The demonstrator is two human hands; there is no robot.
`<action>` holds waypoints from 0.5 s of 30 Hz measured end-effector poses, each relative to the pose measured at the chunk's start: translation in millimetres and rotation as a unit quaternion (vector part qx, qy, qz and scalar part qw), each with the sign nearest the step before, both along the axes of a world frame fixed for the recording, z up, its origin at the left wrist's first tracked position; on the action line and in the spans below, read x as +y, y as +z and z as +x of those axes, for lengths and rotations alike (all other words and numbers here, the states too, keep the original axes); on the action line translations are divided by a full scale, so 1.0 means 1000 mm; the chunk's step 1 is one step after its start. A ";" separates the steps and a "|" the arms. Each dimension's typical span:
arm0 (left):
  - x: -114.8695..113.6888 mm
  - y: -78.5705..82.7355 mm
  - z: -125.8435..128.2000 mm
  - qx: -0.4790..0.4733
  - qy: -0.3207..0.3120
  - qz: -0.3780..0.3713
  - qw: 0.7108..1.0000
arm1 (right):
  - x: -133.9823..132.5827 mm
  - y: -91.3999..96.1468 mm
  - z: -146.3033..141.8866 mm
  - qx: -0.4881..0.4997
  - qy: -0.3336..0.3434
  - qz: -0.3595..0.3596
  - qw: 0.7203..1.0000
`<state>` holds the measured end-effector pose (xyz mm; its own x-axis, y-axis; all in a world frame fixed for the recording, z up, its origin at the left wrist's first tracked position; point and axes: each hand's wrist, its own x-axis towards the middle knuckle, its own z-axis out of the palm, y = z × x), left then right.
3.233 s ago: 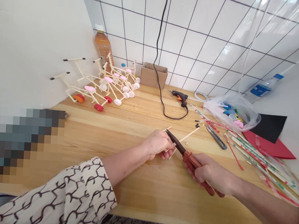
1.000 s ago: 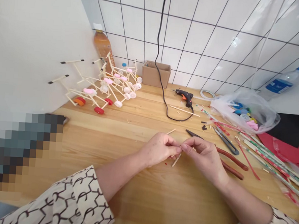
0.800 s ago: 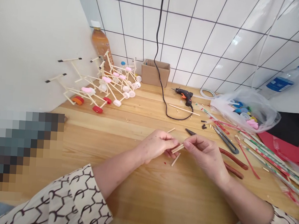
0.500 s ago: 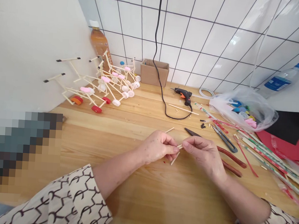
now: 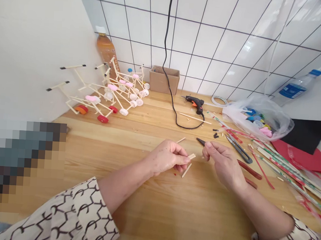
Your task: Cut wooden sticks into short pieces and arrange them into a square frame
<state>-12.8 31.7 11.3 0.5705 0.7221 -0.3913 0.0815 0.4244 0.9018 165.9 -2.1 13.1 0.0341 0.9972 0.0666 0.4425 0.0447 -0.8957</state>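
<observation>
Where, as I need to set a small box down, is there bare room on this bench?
The wooden bench is bare nearest the person, between the forearms, and in a strip between the stick models and the left hand. The right end is crowded with a plastic bag, pliers and striped sticks.

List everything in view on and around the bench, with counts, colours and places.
stick-and-cap models: several, cream, pink, red, white, table's far left
drink bottle: 1, orange, corner
cardboard box: 1, brown, against tiles
glue gun: 1, black and orange, back of table
plastic bag: 1, clear, holding coloured caps, right
water bottle: 1, blue label, behind bag
paper sheets: 2, black and red, far right
striped straws: many, red, green, white, right
black-handled snips: 1, black, beside pliers
red-handled pliers: 1, red, right of hands
left hand: holding short cream stick
right hand: above pliers
</observation>
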 end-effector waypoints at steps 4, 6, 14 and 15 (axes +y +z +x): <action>-0.001 -0.001 0.001 0.000 0.004 -0.006 1.000 | -0.005 0.002 -0.006 -0.045 0.024 -0.007 0.999; -0.001 -0.002 0.001 -0.004 0.002 -0.006 1.000 | -0.006 0.001 -0.008 -0.070 0.036 0.016 0.997; -0.002 -0.004 0.001 -0.006 -0.018 0.007 1.000 | -0.007 0.000 -0.010 -0.178 0.045 0.096 0.978; -0.002 -0.004 0.001 -0.003 -0.019 0.010 1.000 | -0.007 0.000 -0.010 -0.179 0.043 0.092 0.979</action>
<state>-11.9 29.8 7.7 0.5999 0.7077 -0.3731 0.0908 0.4031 0.9107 156.3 -9.0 13.4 -0.1071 0.9654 0.2376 0.7135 0.2411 -0.6578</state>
